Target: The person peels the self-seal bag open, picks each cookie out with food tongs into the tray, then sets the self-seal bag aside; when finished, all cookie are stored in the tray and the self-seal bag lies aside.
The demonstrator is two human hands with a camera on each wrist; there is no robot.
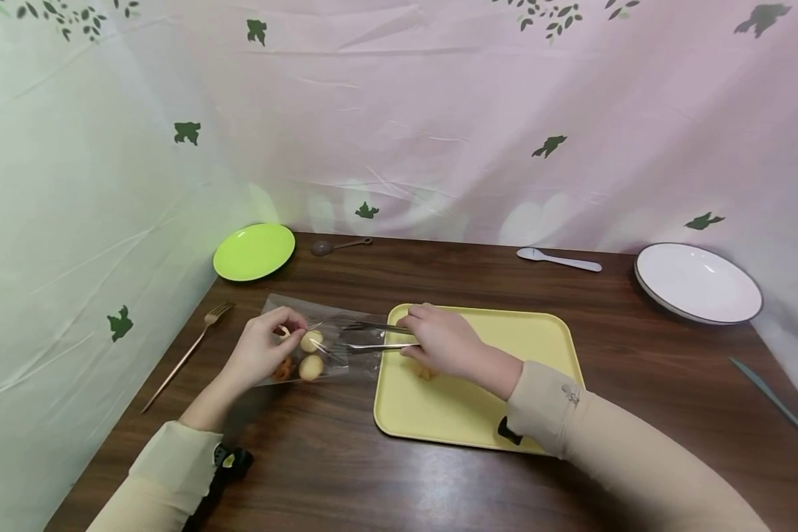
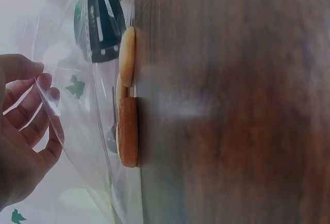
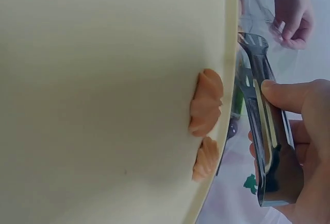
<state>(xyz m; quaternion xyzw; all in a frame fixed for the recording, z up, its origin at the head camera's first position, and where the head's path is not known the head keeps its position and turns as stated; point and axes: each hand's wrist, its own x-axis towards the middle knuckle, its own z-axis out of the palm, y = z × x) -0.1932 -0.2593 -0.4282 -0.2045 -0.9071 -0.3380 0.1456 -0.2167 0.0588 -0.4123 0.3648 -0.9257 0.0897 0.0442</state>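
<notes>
My left hand (image 1: 266, 343) pinches the upper film of a clear plastic bag (image 1: 362, 363) and lifts it off the cookies. Inside the bag lie round pale cookies (image 1: 311, 367) and a browner cookie (image 1: 283, 369); the left wrist view shows them edge-on. My right hand (image 1: 448, 343) grips metal tongs (image 3: 263, 116) with slotted ends. Those ends reach into the bag's mouth, spread apart, with no cookie visible between them. Below the right hand, a yellow tray (image 1: 525, 332) bears ridged cookies (image 3: 207, 103), largely hidden by that hand in the head view.
A green plate (image 1: 254, 253) and a dark spoon (image 1: 322, 248) are at the back left. At the left edge lies a copper-coloured fork (image 1: 186, 358). Toward the back right are a pale spoon (image 1: 558, 259) and a white dish (image 1: 698, 284), with a blue-grey knife (image 1: 778, 406) nearer.
</notes>
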